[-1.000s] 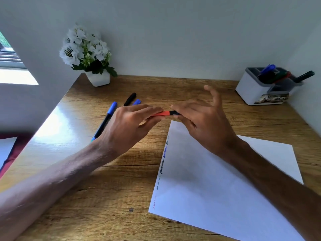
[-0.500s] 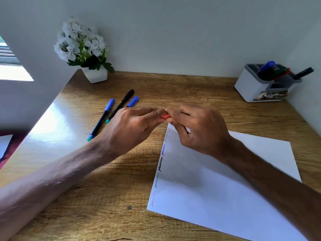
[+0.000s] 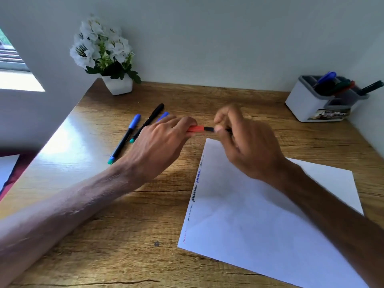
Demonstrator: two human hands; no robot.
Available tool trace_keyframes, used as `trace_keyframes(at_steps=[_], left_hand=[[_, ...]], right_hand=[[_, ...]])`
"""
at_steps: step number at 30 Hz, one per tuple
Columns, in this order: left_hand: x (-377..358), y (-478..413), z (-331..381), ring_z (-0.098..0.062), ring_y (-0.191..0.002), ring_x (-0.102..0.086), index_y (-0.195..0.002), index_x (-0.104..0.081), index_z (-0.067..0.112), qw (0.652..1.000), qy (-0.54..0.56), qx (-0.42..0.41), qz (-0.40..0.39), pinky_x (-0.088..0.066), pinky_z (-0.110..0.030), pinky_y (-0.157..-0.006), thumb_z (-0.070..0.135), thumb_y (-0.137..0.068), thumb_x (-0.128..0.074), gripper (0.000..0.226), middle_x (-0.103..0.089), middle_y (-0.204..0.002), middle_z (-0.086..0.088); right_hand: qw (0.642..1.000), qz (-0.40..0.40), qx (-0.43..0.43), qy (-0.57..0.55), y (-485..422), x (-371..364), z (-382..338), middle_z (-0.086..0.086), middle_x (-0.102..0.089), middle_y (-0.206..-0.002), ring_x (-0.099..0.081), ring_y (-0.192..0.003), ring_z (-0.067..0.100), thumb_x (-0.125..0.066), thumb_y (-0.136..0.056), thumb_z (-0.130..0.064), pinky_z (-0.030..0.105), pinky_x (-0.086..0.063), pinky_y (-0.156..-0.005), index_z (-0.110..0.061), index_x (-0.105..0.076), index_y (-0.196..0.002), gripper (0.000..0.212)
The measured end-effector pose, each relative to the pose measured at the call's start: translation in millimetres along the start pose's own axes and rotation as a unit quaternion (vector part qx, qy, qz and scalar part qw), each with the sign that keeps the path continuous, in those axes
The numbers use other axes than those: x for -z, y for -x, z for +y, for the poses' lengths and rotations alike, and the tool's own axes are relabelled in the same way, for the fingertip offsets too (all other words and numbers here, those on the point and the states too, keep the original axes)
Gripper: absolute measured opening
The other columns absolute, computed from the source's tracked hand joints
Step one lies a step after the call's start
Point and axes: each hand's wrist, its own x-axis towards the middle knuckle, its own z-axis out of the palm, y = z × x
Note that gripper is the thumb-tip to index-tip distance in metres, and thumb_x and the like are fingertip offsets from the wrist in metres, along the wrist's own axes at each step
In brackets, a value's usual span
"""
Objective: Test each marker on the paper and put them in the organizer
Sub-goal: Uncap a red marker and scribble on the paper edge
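Half a second ago the two hands were pressed together over the marker, hiding almost all of it; now they have drawn apart, and a stretch of red cap and black barrel shows between them. A second ago the same gap was open, so the cap seems to have been pushed on and is now being pulled off, or the reverse; the blur on the right hand makes it hard to say which. I judge that this marker is being uncapped for its test stroke, since the paper lies just under the hands, its near-left edge already carrying a column of scribbles.

The left hand is closed, its fingers curled around the red cap. The right hand pinches the black barrel between thumb and forefinger, the other fingers loosely bent above it; how firmly it grips I cannot tell.

The marker hangs above the bench, just beyond the far corner of the paper. Three more markers wait toward the bench's far-left side: a blue-capped one, a black one and a second blue cap partly behind the left hand. The organizer stands in the far-right corner, already holding several markers.
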Motion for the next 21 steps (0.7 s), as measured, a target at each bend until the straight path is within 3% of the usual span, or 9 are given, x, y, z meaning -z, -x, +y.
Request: trace_keyframes(at_steps=[1,4,8,10,13,16,19,21], left_hand=[[-0.3,-0.1,-1.8,-0.027,-0.1,-0.07,-0.122,-0.063,0.007,1.0,0.009,0.016,0.001,-0.054,-0.037,-0.064,0.033,-0.106,-0.048,0.034,-0.074,-0.106,-0.008],[-1.1,0.3,-7.2,-0.023,-0.104,-0.063,-0.126,-0.059,0.006,0.998,0.035,0.045,-0.002,-0.048,-0.031,-0.073,0.034,-0.109,-0.044,0.036,-0.072,-0.108,-0.007],[-3.4,4.1,-4.4,-0.014,-0.08,-0.053,-0.111,-0.05,0.013,0.991,0.106,0.064,-0.048,-0.044,-0.034,-0.068,0.027,-0.111,-0.042,0.016,-0.062,-0.09,0.0],[-3.9,4.5,-0.9,-0.013,-0.077,-0.051,-0.102,-0.045,0.016,0.982,0.153,0.081,-0.073,-0.042,-0.036,-0.071,0.028,-0.11,-0.04,0.016,-0.059,-0.085,0.0],[-3.6,5.0,3.4,-0.009,-0.085,-0.05,-0.097,-0.04,0.023,0.972,0.196,0.078,-0.101,-0.04,-0.028,-0.075,0.039,-0.107,-0.045,0.019,-0.057,-0.093,0.002],[-5.2,6.4,2.5,-0.013,-0.114,-0.051,-0.103,-0.038,0.023,0.964,0.21,0.072,-0.149,-0.042,-0.026,-0.092,0.046,-0.1,-0.062,0.033,-0.058,-0.124,0.003],[-6.8,7.3,0.9,-0.012,-0.128,-0.045,-0.111,-0.038,0.018,0.955,0.223,0.069,-0.183,-0.04,-0.03,-0.105,0.048,-0.089,-0.074,0.052,-0.051,-0.137,0.01],[-6.7,6.8,0.9,-0.008,-0.131,-0.043,-0.114,-0.038,0.016,0.953,0.229,0.066,-0.187,-0.04,-0.031,-0.108,0.048,-0.085,-0.078,0.059,-0.047,-0.136,0.017]], right_hand=[[0.999,0.003,-0.015,-0.029,0.4,1.7,5.5,-0.012,-0.055,-0.064,-0.051,-0.051,0.012,-0.051,-0.103,-0.018,0.031,-0.04,-0.053,-0.018,-0.057,-0.11,0.01],[0.969,-0.016,-0.063,-0.238,-2.3,6.3,19.9,-0.002,-0.066,-0.078,-0.057,-0.065,0.018,-0.042,-0.098,0.003,0.038,-0.045,-0.061,-0.016,-0.062,-0.099,0.028],[0.842,-0.005,-0.164,-0.514,-5.7,9.8,29.1,0.011,-0.074,-0.101,-0.061,-0.083,0.017,-0.034,-0.099,0.017,0.029,-0.052,-0.066,-0.007,-0.068,-0.116,0.045],[0.816,-0.017,-0.189,-0.546,-5.6,6.1,34.4,0.013,-0.074,-0.111,-0.067,-0.097,0.017,-0.038,-0.102,0.015,0.029,-0.058,-0.076,-0.005,-0.065,-0.127,0.042],[0.82,-0.023,-0.186,-0.541,-3.2,-3.0,36.3,0.011,-0.076,-0.113,-0.072,-0.105,0.019,-0.052,-0.1,0.012,0.03,-0.06,-0.079,-0.004,-0.062,-0.133,0.037],[0.825,-0.006,-0.189,-0.532,-1.1,-8.2,30.7,0.009,-0.077,-0.102,-0.072,-0.098,0.017,-0.07,-0.091,0.005,0.028,-0.061,-0.076,-0.006,-0.064,-0.128,0.039],[0.876,0.036,-0.17,-0.45,0.6,-8.7,25.2,0.006,-0.071,-0.089,-0.067,-0.082,0.012,-0.082,-0.085,-0.009,0.024,-0.058,-0.068,-0.007,-0.067,-0.108,0.027],[0.906,0.052,-0.148,-0.393,3.3,-9.5,24.2,0.004,-0.065,-0.079,-0.061,-0.07,0.01,-0.075,-0.095,-0.02,0.024,-0.05,-0.061,-0.008,-0.066,-0.097,0.015]])
